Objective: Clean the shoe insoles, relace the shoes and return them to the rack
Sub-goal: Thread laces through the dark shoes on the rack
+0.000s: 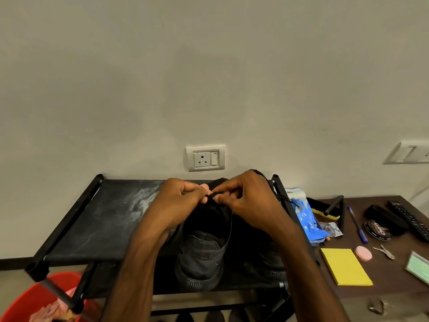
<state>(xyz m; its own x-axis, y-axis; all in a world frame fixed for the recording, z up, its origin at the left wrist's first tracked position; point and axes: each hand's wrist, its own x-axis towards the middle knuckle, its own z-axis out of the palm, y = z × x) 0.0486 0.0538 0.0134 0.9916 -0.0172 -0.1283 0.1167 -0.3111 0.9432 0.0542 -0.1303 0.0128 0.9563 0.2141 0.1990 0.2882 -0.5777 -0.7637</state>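
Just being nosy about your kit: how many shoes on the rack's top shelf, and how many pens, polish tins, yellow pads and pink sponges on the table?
Shoes: 2
Pens: 1
Polish tins: 1
Yellow pads: 1
Pink sponges: 1
Total: 6

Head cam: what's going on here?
A person is working on the laces of a black sneaker that stands on the top shelf of the shoe rack. The left hand and right hand both pinch the black lace above the shoe's opening. A second sneaker sits beside it on the right, mostly hidden under the right forearm. A brush and polish tin lie untouched on the table.
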